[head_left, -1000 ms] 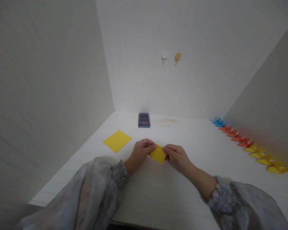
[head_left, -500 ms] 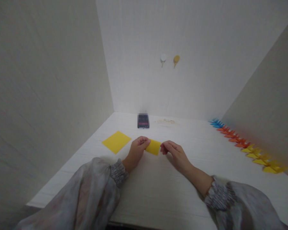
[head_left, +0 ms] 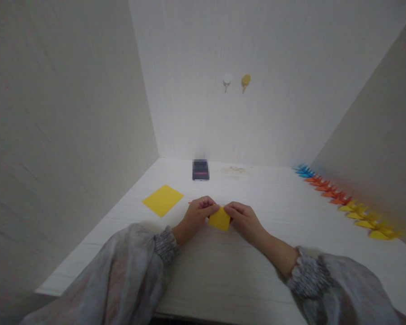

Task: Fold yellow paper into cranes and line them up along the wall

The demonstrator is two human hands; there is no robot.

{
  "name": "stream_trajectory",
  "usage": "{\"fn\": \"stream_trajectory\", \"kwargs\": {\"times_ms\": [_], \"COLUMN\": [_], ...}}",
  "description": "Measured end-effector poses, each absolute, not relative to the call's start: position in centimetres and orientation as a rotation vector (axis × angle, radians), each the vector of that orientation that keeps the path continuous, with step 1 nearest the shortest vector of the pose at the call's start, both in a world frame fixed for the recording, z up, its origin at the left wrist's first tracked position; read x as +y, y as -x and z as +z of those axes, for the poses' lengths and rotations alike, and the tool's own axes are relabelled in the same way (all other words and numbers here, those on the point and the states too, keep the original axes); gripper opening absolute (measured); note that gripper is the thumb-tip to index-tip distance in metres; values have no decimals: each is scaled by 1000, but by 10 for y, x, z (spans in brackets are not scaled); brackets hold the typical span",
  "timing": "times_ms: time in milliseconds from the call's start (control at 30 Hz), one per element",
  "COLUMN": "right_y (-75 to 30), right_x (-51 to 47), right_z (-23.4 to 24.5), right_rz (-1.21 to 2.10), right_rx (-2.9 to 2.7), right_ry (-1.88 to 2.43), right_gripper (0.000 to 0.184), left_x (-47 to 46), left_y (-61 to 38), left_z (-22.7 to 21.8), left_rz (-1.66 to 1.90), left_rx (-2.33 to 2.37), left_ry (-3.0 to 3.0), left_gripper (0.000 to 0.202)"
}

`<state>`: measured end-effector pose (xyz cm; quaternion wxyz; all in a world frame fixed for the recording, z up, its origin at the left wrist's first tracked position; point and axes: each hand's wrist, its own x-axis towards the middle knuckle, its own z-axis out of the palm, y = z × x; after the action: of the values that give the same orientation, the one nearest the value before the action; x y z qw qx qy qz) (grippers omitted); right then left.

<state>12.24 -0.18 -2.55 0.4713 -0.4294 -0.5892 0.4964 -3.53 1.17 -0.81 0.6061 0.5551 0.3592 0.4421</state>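
Observation:
Between my hands is a small yellow piece of folded paper (head_left: 219, 219), held just above the white table. My left hand (head_left: 200, 214) pinches its upper left edge with thumb and fingers. On the other side, my right hand (head_left: 244, 218) grips the upper right corner, its thumb close to the left one. A flat yellow sheet of paper (head_left: 163, 200) lies to the left of my left hand. Behind that hand a tiny orange tip (head_left: 190, 202) shows; the rest of it is hidden.
A phone (head_left: 200, 170) with a blurred screen is at the back of the table (head_left: 264, 280). Along the right wall runs a row of folded paper cranes in blue (head_left: 303, 171), orange (head_left: 328, 188) and yellow (head_left: 367, 217). Two round hooks (head_left: 246, 80) are on the back wall.
My right hand has closed onto the yellow paper, where before its fingers were at the right edge. Both hands are nearer together, and the paper is turned and slightly lower.

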Motion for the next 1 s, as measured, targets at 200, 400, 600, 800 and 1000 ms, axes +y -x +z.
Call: {"fn": "stream_trajectory", "kwargs": {"times_ms": [200,400,600,800,1000], "right_y": [-118,-128,-137,-117,-119], "right_x": [-6,-3,2,-3,-5], "right_z": [-20,-12,-16,-23,-17], "right_rz": [1216,1114,1036,1268,1319], "right_rx": [-1485,-1441,-1370,-1406,-1310], "right_ry": [1034,1054,1054,988,1011], "right_gripper": [20,18,21,23,21], "left_x": [8,15,25,13,11], "left_y": [35,42,49,40,37], "left_z": [-5,-7,-10,-2,-3], "left_rz": [1045,1132,1256,1141,1075], "left_rx": [839,866,942,874,858], "left_ry": [-1287,-1152,-1074,-1198,-1191], "left_gripper": [14,18,21,21,24]}}
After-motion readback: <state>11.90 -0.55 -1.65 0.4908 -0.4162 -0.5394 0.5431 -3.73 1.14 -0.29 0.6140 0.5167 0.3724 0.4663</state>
